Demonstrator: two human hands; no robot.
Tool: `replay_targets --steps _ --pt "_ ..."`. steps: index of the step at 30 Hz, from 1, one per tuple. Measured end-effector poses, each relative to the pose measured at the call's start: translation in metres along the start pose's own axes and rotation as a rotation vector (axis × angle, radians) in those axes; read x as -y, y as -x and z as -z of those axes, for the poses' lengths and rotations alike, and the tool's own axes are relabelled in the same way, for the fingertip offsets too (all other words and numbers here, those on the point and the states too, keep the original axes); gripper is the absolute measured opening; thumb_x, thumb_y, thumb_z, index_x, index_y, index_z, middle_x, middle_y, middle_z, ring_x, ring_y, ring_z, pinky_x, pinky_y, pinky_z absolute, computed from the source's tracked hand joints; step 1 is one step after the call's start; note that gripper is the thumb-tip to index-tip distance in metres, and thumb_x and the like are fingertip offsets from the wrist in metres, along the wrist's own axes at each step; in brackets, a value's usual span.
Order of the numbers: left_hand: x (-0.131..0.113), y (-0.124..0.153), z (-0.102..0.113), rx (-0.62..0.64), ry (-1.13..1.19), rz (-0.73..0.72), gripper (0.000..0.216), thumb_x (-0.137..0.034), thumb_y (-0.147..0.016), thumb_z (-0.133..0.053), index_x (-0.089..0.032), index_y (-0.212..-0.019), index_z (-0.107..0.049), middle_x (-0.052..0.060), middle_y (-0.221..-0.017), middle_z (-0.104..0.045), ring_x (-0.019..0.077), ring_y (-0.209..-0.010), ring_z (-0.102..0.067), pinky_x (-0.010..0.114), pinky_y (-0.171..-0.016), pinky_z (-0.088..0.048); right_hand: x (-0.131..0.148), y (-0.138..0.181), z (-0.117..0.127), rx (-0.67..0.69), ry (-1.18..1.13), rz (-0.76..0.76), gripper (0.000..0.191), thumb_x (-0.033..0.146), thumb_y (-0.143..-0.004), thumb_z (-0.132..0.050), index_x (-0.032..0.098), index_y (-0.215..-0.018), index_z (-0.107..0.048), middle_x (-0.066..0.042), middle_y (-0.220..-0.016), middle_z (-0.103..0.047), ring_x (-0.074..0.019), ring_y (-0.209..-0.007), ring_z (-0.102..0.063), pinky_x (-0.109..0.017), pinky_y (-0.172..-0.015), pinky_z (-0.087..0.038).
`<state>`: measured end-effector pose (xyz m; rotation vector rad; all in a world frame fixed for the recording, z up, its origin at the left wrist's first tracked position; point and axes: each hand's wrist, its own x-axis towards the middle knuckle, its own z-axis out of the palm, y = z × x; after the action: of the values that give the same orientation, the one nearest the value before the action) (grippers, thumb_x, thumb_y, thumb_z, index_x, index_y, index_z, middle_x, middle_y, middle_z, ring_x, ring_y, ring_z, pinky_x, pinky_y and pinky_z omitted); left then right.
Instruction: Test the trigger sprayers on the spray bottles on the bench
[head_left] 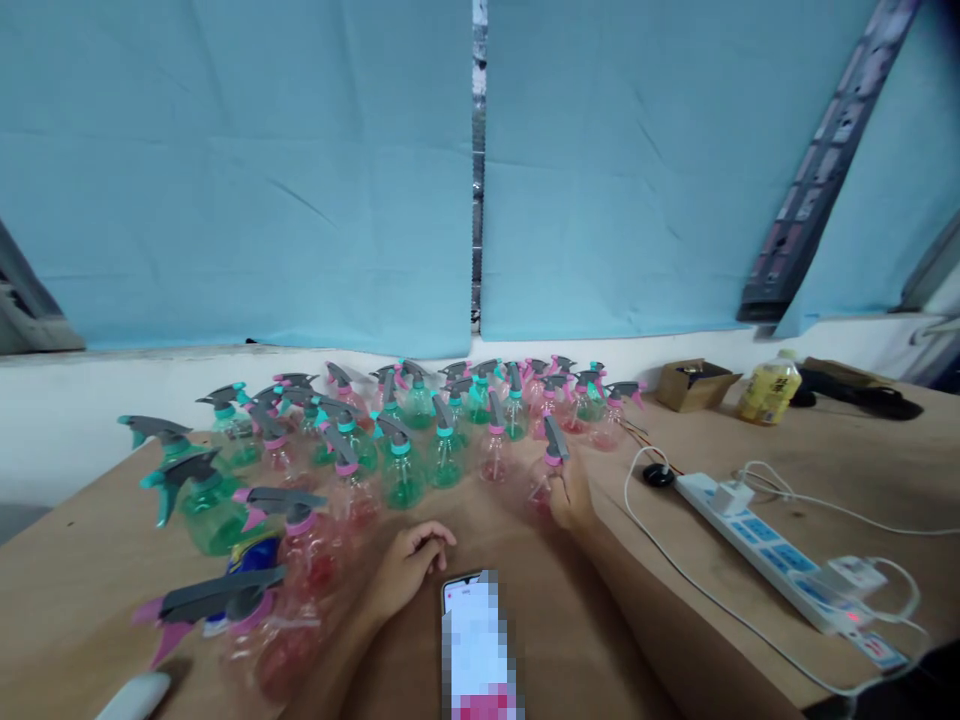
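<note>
My right hand (571,492) is closed around the neck and upper body of a pink spray bottle (541,490), which stands upright with its grey trigger head above my fingers. Beside the phone (474,640), my left hand (416,562) hovers low or rests on the table with fingers loosely curled apart and nothing in them. The phone lies face up, its lit screen partly blurred. Close to my left hand are a pink spray bottle (352,495) and a green spray bottle (403,478). Further left stand larger-looking pink spray bottles (311,550).
Several more pink and green spray bottles (446,455) line the wooden table (120,520) toward the wall. At right are a power strip (772,550) with white cables, a cardboard box (694,388) and a bottle of yellow liquid (770,390). A blue packet (255,555) lies among the left bottles.
</note>
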<state>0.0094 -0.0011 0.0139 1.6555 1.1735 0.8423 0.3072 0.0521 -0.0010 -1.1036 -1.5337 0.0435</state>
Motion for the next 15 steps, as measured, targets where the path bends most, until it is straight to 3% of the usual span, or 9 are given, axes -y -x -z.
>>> replay_targets --steps 5,9,15 --pt "0.0 0.0 0.001 0.004 -0.023 -0.007 0.024 -0.032 -0.082 -0.048 -0.018 -0.084 -0.067 0.0 -0.063 -0.061 0.0153 -0.061 -0.055 0.025 -0.061 -0.039 -0.009 -0.001 -0.01 -0.054 0.196 -0.026 0.046 0.032 -0.094 -0.041 0.015 -0.136 -0.04 -0.017 -0.121 -0.049 -0.0308 -0.115 -0.046 -0.055 -0.098 -0.038" --pt "0.004 -0.001 0.001 0.006 -0.045 -0.026 0.024 -0.033 -0.084 -0.048 -0.018 -0.086 -0.067 -0.001 -0.063 -0.061 0.0152 -0.061 -0.056 0.025 -0.062 -0.039 -0.013 0.0 -0.018 -0.091 0.162 -0.068 0.051 0.035 -0.095 -0.041 0.015 -0.141 -0.033 -0.018 -0.129 -0.048 -0.0302 -0.123 -0.045 -0.054 -0.103 -0.036" --pt "0.004 0.002 -0.001 -0.031 -0.027 -0.054 0.027 -0.037 -0.089 -0.051 -0.019 -0.107 -0.058 -0.003 -0.063 -0.059 0.0153 -0.063 -0.056 0.026 -0.065 -0.041 -0.007 0.002 -0.013 -0.209 0.198 -0.009 0.056 0.032 -0.09 -0.049 0.011 -0.138 -0.032 -0.022 -0.134 -0.041 -0.0329 -0.13 -0.038 -0.057 -0.106 -0.031"
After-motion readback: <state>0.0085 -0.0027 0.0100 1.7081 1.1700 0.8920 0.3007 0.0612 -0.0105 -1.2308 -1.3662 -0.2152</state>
